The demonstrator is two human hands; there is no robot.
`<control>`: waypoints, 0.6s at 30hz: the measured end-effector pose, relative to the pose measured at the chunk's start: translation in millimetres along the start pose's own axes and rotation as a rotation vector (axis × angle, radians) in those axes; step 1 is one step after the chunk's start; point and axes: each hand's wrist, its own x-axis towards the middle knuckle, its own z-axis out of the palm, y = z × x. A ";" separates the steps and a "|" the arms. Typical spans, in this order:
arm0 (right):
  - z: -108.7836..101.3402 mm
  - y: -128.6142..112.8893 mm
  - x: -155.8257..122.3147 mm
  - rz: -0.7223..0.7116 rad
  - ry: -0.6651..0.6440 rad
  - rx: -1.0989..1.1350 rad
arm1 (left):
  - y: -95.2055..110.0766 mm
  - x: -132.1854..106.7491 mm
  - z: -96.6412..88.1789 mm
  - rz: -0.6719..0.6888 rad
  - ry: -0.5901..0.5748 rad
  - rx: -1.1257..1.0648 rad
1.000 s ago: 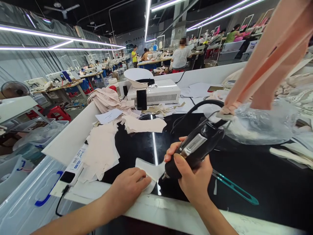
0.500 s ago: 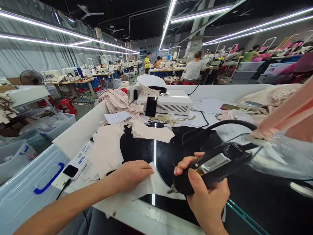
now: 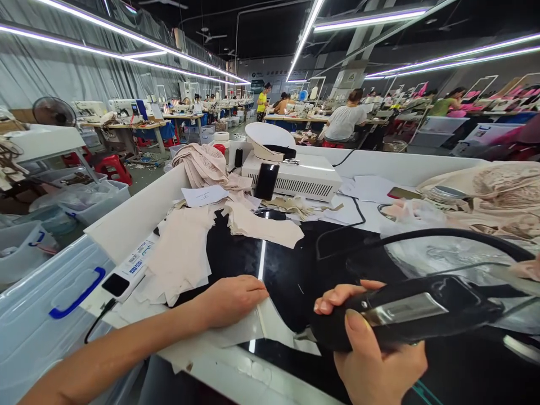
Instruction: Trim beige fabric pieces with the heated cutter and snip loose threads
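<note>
My left hand [image 3: 238,301] rests at the front of the black glossy work surface [image 3: 287,281], its fingers closed on the edge of a thin off-white fabric piece [image 3: 276,326]. The piece lies flat, stretching right from under my fingers. My right hand [image 3: 375,343] is wrapped around a thick black corded hand tool [image 3: 405,312] with a metal strip along its body, thumb on top. Its small metal tip sits at the fabric's right end; whether it touches is not clear. Left of them lies a pile of cut beige fabric pieces [image 3: 181,253], with another cut piece [image 3: 264,225] behind.
A white vented box [image 3: 295,174] stands at the back, carrying a white bowl-like ring, with a phone [image 3: 266,181] before it. The tool's black cable [image 3: 447,233] arcs right over clear plastic [image 3: 439,259]. A white device [image 3: 126,275] lies left, near a blue-handled bin [image 3: 50,298].
The hand tool and my right hand have shifted right and tilted flatter. My left hand keeps its hold on the fabric. A pink cloth strip at upper right has left the view.
</note>
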 end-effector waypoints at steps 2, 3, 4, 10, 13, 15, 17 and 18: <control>1.5 -3.2 -0.6 0.005 0.020 -0.004 | 0.1 -1.6 -0.1 0.015 0.026 -0.005; 2.4 -4.6 -0.7 0.003 0.030 -0.006 | -0.1 -2.1 0.3 0.019 0.036 -0.006; 3.2 -5.8 -0.5 0.003 0.035 -0.008 | -0.4 -2.6 0.9 0.022 0.045 -0.005; 4.4 -9.1 1.7 0.049 0.048 -0.035 | -2.8 -5.8 5.1 0.045 0.076 0.017; 3.3 -8.2 1.5 0.058 0.055 -0.044 | -2.9 -7.2 4.2 0.048 0.077 0.005; 2.6 -7.5 0.9 0.049 0.058 -0.046 | -2.1 -7.6 2.5 0.044 0.066 -0.007; 2.2 -7.4 0.3 0.045 0.058 -0.052 | -0.8 -7.5 0.3 0.030 0.065 -0.021; 2.4 -7.6 0.3 0.048 0.059 -0.054 | 0.1 -7.2 -0.8 0.022 0.066 -0.028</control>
